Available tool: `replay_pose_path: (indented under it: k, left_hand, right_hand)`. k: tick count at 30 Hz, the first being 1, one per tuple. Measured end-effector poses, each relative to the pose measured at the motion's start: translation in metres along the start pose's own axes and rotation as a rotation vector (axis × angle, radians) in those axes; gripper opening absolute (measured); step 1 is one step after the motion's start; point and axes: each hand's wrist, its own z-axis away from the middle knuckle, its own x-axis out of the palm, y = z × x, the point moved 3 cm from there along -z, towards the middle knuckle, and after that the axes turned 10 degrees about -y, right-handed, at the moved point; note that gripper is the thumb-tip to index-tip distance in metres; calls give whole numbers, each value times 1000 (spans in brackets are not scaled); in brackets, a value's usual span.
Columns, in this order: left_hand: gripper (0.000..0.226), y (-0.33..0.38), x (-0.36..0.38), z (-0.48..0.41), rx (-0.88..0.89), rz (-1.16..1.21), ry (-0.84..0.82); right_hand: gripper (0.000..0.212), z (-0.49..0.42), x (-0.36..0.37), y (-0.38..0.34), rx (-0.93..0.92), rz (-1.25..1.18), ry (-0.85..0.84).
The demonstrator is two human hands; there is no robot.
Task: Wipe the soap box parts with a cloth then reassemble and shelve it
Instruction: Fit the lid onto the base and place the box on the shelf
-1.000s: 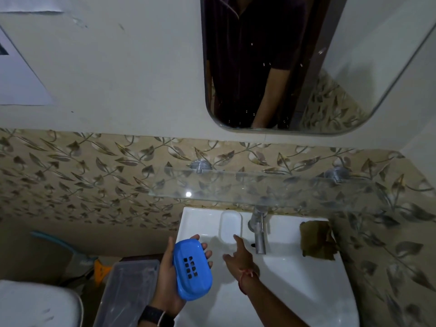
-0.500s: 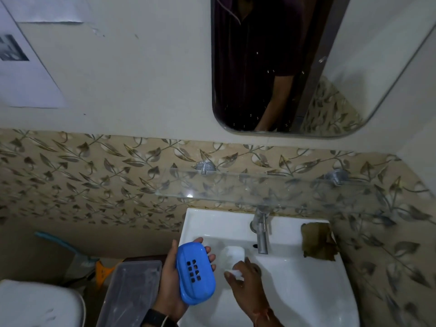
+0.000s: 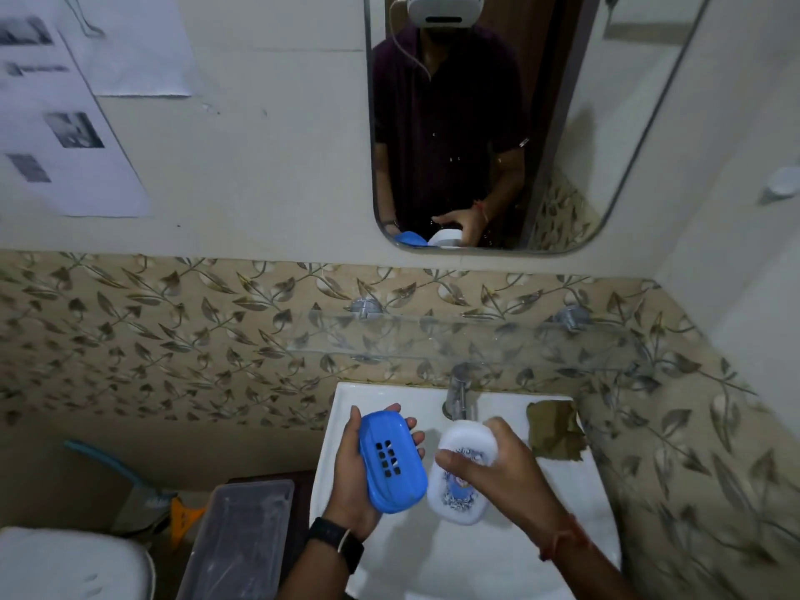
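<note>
Leaf-patterned tiles run behind a white sink (image 3: pixel 575 504) in a small washroom, with a mirror (image 3: pixel 606 123) above and a clear glass shelf (image 3: pixel 433 335) fixed to the wall between the two. From the head view, the change is plain: a second ago the right hand (image 3: pixel 506 465) was reaching empty toward the back of the basin, and now it is curled around the white soap box part (image 3: pixel 463 469), thumb across its top and fingers under its far edge, holding it over the bowl. The left hand (image 3: pixel 359 465) has kept its hold, fingers wrapped around the blue perforated soap box part (image 3: pixel 389 461), which is tilted with its slotted face toward the camera. The two pieces sit side by side, edges touching or very nearly so. I take this to mean both halves are gathered and the reassembly is about to start, though whether the wiping is fully done I cannot tell. A brownish cloth (image 3: pixel 554 430) lies on the sink's back right corner, apart from both hands. The tap (image 3: pixel 456 396) stands between the cloth and the hands. Left of the sink sits a clear plastic bin (image 3: pixel 242 539), and printed sheets (image 3: pixel 65 123) hang on the wall above. The shelf carries nothing that I can see.
</note>
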Motion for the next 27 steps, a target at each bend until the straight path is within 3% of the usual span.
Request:
replay_pose_path:
  k: [6,10,14,27]
  left_hand:
    - [73,-9,36,2,0,-1,-53]
    - [80,-12,54,0,-23,-7,-130]
    - [73,-14,72,-2,11,-4,-182]
    - [69,-13,89,-11,16,56,-230]
  right_hand:
    - [79,-15,-16,-54,-92,184,-40]
    - [62,-26,-13,-74,-163,263,35]
    - [52,-32,-1,-85,-269,336,86]
    - [40,-38,-1,-93,-328,313,128]
